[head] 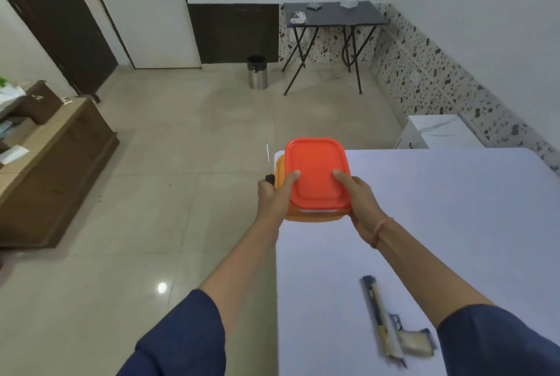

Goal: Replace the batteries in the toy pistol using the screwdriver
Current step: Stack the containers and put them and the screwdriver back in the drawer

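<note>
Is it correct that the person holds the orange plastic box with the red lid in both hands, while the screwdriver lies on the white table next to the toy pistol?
Not quite. The head view shows the thin metal screwdriver in the left hand, beside the orange plastic box with the red lid. The right hand grips the box too. Only the toy pistol lies on the white table.

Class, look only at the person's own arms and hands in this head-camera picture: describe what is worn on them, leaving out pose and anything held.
Both forearms are bare, with dark blue sleeves pushed up near the elbows: the left sleeve and the right sleeve. A thin reddish-orange thread band circles the wrist of the right hand. The left hand shows no band, gloves or rings.
</note>
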